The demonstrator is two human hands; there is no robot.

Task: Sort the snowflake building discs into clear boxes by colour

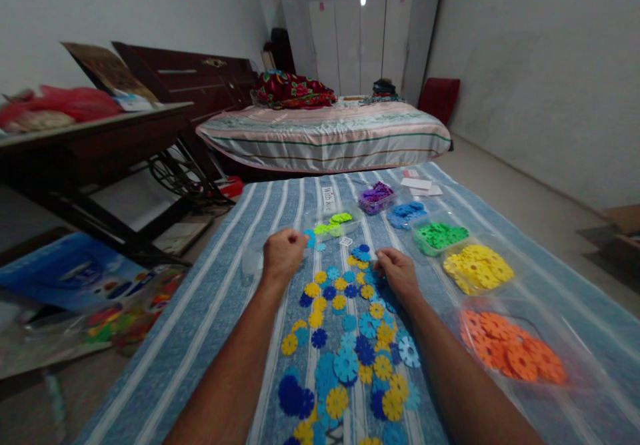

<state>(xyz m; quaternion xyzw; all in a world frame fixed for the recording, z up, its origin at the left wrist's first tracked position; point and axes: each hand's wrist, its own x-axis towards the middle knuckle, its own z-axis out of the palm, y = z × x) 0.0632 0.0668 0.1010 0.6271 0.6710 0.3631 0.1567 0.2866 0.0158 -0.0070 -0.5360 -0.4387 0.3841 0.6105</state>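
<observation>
My left hand (284, 255) is closed, with a light blue notched plastic disc (310, 238) pinched at its fingertips. A clear plastic box (251, 261) stands beside that hand, partly hidden by it. My right hand (399, 273) reaches down to the far right edge of a loose spread of discs, its fingers curled together; anything between them is hidden. The spread mixes yellow discs (337, 401), light blue discs (345, 363) and dark blue discs (319, 338), some overlapping. Just beyond my hands, lime green discs (341, 219) lie in a clear box.
Along the right of the striped cloth (210, 318) are boxes of purple pieces (377, 195), blue discs (407, 213), green discs (443, 235), yellow discs (479, 268) and orange discs (513, 346). White cards (417, 183) lie at the back. A bed (325, 138) stands beyond; a sewing-machine table (90, 131) is left.
</observation>
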